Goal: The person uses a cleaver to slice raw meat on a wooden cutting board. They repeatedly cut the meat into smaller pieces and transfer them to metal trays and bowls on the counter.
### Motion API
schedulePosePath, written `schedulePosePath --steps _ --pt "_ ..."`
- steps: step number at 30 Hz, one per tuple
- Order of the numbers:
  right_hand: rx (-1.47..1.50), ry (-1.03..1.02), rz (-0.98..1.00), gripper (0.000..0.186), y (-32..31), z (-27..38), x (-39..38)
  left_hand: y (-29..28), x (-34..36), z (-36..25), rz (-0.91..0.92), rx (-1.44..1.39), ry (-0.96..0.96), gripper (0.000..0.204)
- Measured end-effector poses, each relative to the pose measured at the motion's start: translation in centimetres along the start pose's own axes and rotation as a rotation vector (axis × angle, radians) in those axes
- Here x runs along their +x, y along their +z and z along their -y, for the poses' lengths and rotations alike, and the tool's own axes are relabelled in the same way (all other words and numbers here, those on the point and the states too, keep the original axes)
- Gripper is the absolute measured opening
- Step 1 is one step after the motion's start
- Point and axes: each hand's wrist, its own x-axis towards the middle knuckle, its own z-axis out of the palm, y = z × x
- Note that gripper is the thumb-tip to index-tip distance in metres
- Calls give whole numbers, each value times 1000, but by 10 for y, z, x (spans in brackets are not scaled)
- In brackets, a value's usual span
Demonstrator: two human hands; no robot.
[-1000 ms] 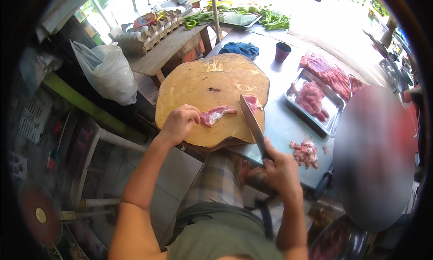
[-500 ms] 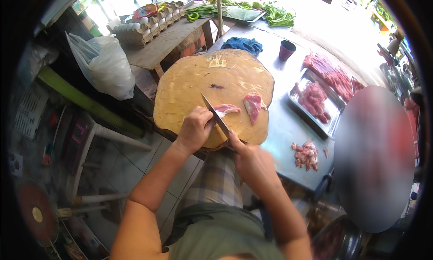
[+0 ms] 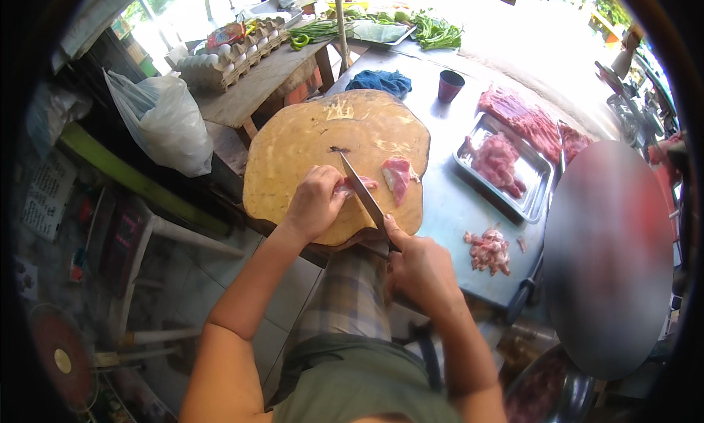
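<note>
Knife (image 3: 366, 195), tapered metal blade, gripped in right hand's (image 3: 423, 267) closed fingers. Blade across soft pink meat strip (image 3: 369, 182) on smooth, lobed wooden block (image 3: 293, 144). Left hand's (image 3: 315, 197) curled fingers pinning strip's left end.

One block (image 3: 304, 133), one tumbler (image 3: 449, 88), one rag (image 3: 379, 81)

Cardboard egg tray (image 3: 220, 77) and leafy greens (image 3: 438, 33) resting at the back
A white plastic bag (image 3: 169, 122) is hanging; a blue cloth (image 3: 379, 82) is lying near a dark cup (image 3: 449, 90).
</note>
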Motion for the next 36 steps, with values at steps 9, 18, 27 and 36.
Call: schedulePosePath --steps 9,18,27,36 --pt "-42 -97 -157 60 38 6 72 16 18 9 83 -8 27 9" --pt "113 4 -35 58 14 -23 1 -9 -30 1 46 196 -83 37" --pt "714 257 -352 63 11 -93 -109 30 -29 7 242 225 -111 76" --pt "977 565 -439 64 34 -102 -171 79 39 -4 25 -141 -129 19"
